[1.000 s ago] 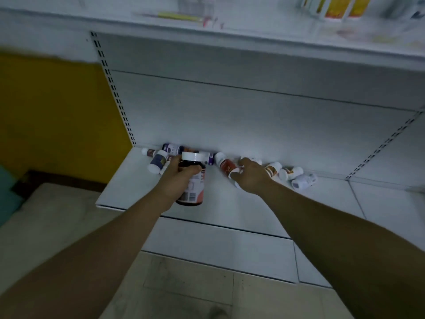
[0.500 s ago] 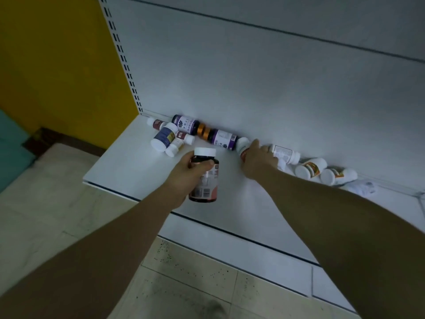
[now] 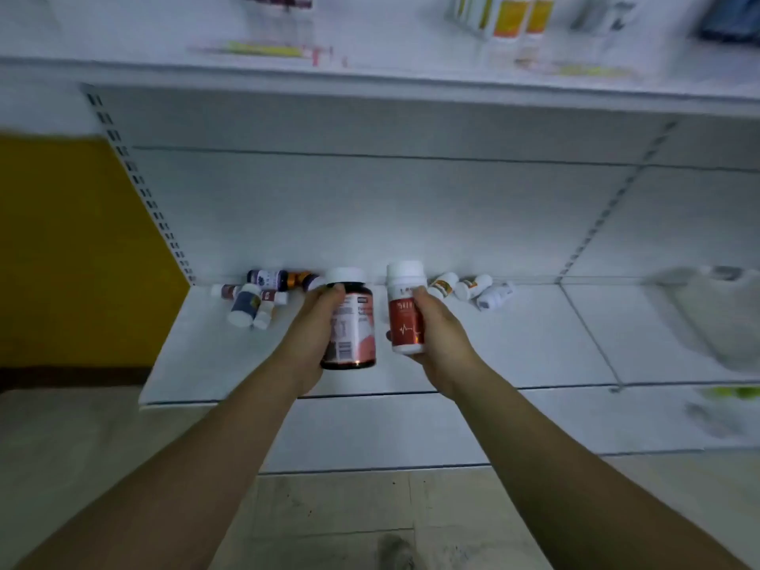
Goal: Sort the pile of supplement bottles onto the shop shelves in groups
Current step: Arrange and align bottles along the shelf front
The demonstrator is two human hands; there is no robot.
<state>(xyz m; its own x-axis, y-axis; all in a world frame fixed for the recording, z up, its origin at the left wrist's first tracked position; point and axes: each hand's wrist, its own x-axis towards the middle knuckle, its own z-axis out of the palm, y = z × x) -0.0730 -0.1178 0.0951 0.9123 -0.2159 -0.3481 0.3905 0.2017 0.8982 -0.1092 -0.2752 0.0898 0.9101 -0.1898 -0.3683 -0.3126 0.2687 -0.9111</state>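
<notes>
— What's nearest us?
— Our left hand [image 3: 310, 329] grips a dark bottle [image 3: 354, 329] with a white cap and a pale, orange-edged label, fingers [image 3: 335, 290] curled round it. Our right hand [image 3: 442, 337] holds a white bottle [image 3: 405, 310] with a red label, fingers [image 3: 420, 294] clamped on it. Both are upright above the shelf [image 3: 197, 364].
— And farther back?
— Tipped bottles line the shelf's back wall: a left heap [image 3: 257, 298], purple and navy, and a right heap [image 3: 473, 286], white.

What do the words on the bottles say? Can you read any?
No text reads clearly.
Dark bottle in the left hand: print and barcode, too blurred.
Red bottle in the right hand: white marks above a zigzag line, unreadable.
Loose bottles on the shelf: too small.
</notes>
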